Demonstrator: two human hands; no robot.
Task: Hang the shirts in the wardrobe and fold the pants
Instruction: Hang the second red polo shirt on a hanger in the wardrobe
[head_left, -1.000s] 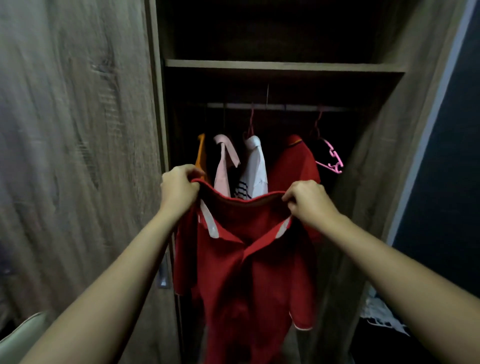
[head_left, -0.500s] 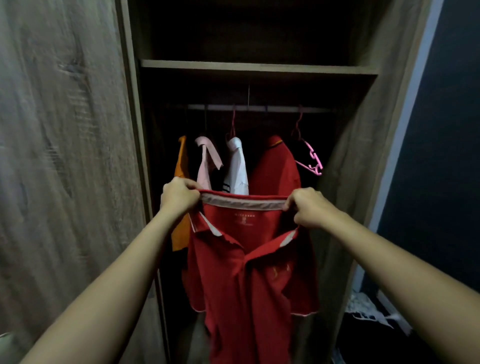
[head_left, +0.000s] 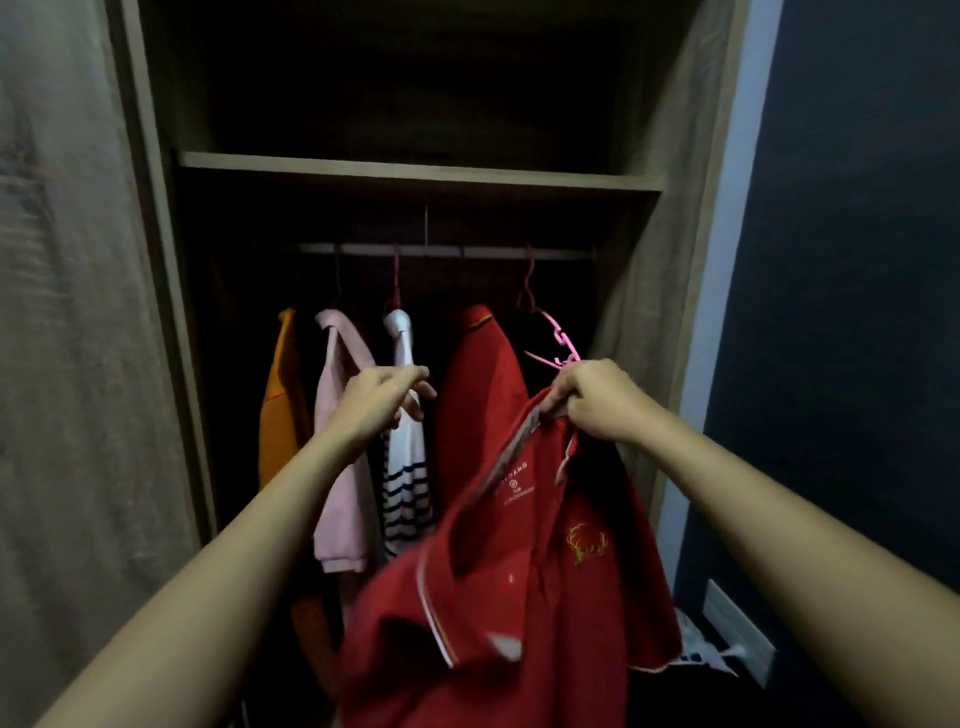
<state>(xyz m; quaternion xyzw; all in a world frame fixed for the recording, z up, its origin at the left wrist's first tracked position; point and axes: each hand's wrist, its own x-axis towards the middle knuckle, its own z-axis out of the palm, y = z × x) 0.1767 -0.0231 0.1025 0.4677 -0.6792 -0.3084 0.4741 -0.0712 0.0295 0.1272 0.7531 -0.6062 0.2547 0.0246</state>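
Domestic bedroom, wardrobe corner. Open wood-grain wardrobe (head_left: 150, 270) with an inner shelf (head_left: 415, 171) and a hanging rail (head_left: 467, 251) under it. An orange shirt (head_left: 280, 395), a pink shirt (head_left: 337, 467) and a striped white shirt (head_left: 408, 483) hang from the rail, with a bare pink hanger (head_left: 558, 343) alongside. Dark painted wall (head_left: 857, 312) at right, wall plate (head_left: 737, 623) low on it. Dim household lighting.
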